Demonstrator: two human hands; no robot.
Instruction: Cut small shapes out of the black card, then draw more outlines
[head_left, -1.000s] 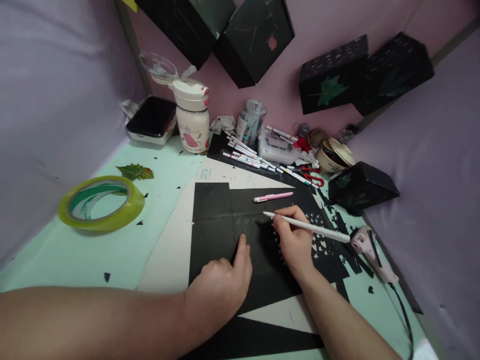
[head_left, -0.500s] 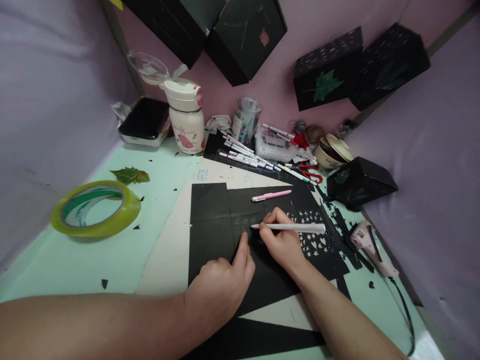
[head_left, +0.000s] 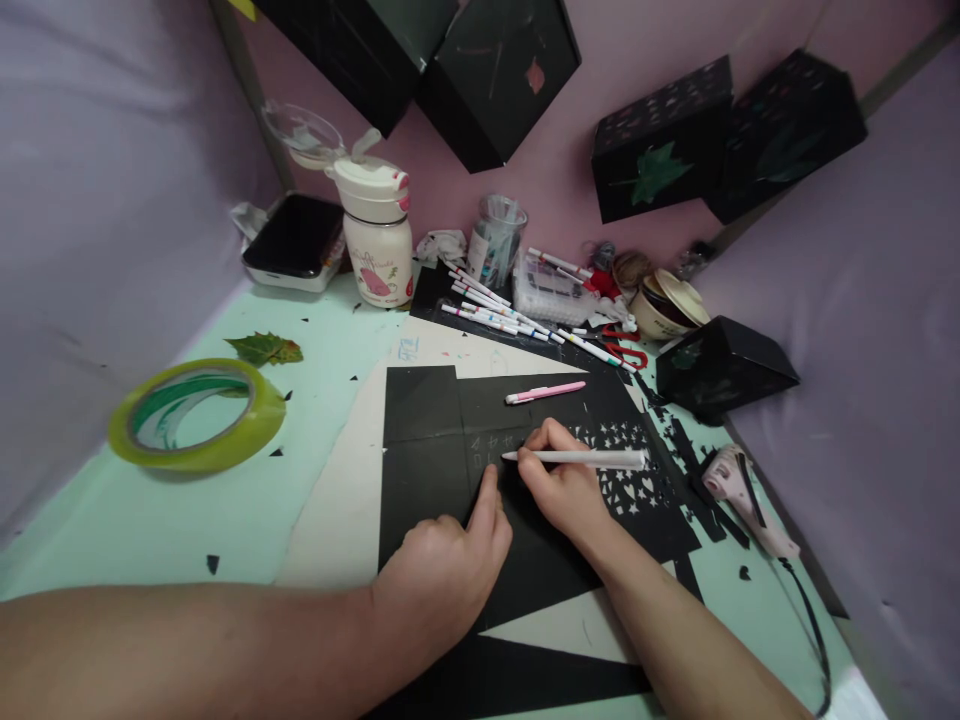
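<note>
Black card lies before me, with small shapes drawn in light lines near its middle and cut-out stars, hearts and triangles on its right part. My right hand grips a white pen, its tip on the card beside the drawn shapes. My left hand rests on the card with its index finger stretched out, touching it just below the shapes. The other left fingers are curled, with nothing visible in them. Above my right hand a pink pen lies on the card.
A roll of tape and a leaf lie left. Behind stand a bottle, a jar and several markers. Red-handled scissors, a black box and a corded pink tool are right. Black boxes hang above.
The view has shifted very slightly. Both hands and the white pen stay at nearly the same spot on the card.
</note>
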